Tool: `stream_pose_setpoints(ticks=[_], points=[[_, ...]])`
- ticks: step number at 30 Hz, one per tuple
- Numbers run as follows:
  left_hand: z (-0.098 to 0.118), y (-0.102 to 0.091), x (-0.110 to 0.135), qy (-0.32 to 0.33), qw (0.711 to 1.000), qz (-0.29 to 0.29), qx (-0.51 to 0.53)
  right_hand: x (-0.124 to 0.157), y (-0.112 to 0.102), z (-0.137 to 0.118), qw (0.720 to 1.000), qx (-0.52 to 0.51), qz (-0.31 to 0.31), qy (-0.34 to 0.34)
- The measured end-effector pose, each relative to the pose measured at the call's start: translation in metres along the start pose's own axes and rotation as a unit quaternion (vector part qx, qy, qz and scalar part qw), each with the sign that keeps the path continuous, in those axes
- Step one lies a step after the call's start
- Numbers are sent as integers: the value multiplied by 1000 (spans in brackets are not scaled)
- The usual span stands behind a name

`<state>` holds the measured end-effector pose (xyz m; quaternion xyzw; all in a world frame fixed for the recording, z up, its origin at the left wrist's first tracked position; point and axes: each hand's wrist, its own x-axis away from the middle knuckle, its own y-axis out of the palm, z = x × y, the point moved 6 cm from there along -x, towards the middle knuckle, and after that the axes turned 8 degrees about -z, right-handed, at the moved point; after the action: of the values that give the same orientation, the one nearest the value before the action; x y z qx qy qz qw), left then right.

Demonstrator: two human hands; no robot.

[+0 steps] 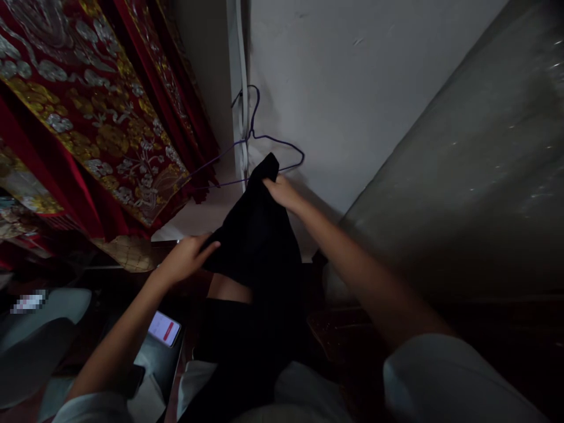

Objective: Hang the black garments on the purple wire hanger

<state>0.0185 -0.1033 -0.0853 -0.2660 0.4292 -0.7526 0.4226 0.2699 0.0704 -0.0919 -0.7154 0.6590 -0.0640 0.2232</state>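
Observation:
A black garment [258,235] is stretched between my two hands, its kind too dark to make out. My left hand [187,258] pinches its left edge, with the thumb on top of the cloth. Higher up, my right hand [282,191] grips the garment near its top corner. Behind that corner, a thin purple wire hanger [277,140] hangs by its hook against the wall. The cloth overlaps part of the hanger's lower bar, and I cannot tell whether they touch. Below, the garment falls toward my lap and merges with other dark cloth.
Red cloth with gold and silver embroidery [110,129] hangs at the upper left. A lit phone [165,329] lies at the lower left, near a pale chair [39,346]. White cables [240,59] run down the wall. A grey, sheet-like surface [467,158] slants along the right.

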Motion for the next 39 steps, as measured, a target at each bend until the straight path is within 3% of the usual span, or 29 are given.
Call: stream_pose_setpoints(ticks=[4, 8, 10, 15, 18, 21, 28, 30, 32, 35, 37, 39], points=[[-12, -21, 2, -32, 998, -20, -50, 4, 2, 19, 1000, 24, 10, 8], [-33, -16, -4, -96, 987, -102, -73, 29, -29, 23, 998, 42, 37, -17], [-36, -19, -7, -110, 984, -113, -83, 45, -49, 24, 997, 47, 65, 1], [-12, -61, -20, -28, 992, -32, -120, 77, -83, 7, 990, 35, 137, -4], [10, -92, -30, 38, 981, 51, -182, 86, -88, -4, 990, 2, 139, -27], [31, -113, -44, 96, 970, 134, -179, 92, -87, -11, 988, -12, 144, -50], [56, -111, -93, 166, 958, 226, -52, 102, -59, -10, 994, -37, 103, -22], [53, -108, -104, 182, 958, 216, -43, 109, -59, -17, 995, -21, 92, -35], [44, -109, -110, 174, 963, 194, -65, 120, -74, -33, 987, 0, 125, -105], [31, -120, -108, 158, 962, 195, -110, 135, -117, -49, 953, -3, 236, -188], [29, -129, -103, 164, 956, 208, -126, 132, -144, -46, 952, -31, 259, -162], [29, -136, -98, 179, 949, 224, -129, 118, -156, -39, 972, -72, 197, -103]])
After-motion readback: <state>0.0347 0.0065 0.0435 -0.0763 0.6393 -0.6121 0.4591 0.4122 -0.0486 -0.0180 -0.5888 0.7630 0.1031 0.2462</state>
